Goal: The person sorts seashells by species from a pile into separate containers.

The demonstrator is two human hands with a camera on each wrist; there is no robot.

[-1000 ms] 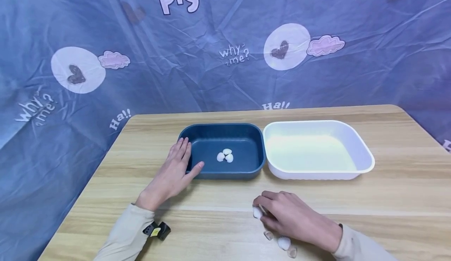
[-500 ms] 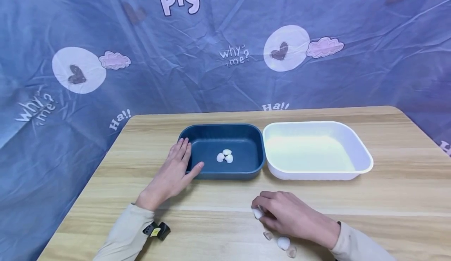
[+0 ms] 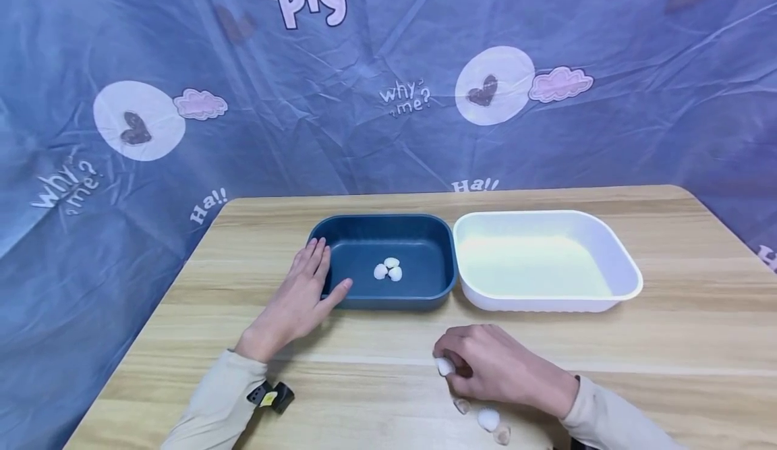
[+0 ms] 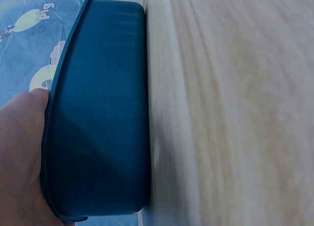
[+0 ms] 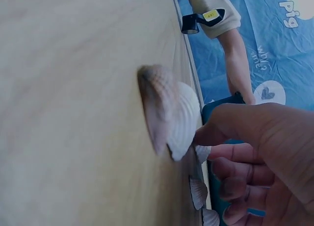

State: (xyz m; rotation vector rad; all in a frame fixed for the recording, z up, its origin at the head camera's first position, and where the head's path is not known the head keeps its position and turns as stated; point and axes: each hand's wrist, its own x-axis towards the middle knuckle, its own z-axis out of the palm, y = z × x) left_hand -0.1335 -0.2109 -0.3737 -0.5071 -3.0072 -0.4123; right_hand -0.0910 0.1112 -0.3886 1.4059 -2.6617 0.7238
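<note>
My left hand (image 3: 297, 298) rests over the left end of a dark blue tray (image 3: 394, 303), fingers fairly straight and the thumb over the near rim. Inside that tray lie three small white shells (image 3: 380, 271) in a cluster. In front of the trays, low over the table, my right hand (image 3: 494, 366) pinches a white seashell (image 3: 445, 367) between thumb and finger. Just nearer to me lie a ribbed white shell (image 3: 488, 419) and two brownish shells, one (image 3: 502, 434) beside it and one (image 3: 462, 406) to its left. The right wrist view shows further ribbed shells (image 5: 198, 192) near the curled fingers.
A white tray (image 3: 549, 297) stands against the blue tray's right side. Both are on a light wooden table (image 3: 698, 342). Behind the table hangs a blue printed cloth (image 3: 340, 139). A black wrist device (image 3: 270, 398) sits on the left sleeve.
My right wrist and forearm have shifted slightly to the left and the hand has tilted a little, while the pinched shell stays at nearly the same spot. The left hand has not moved.
</note>
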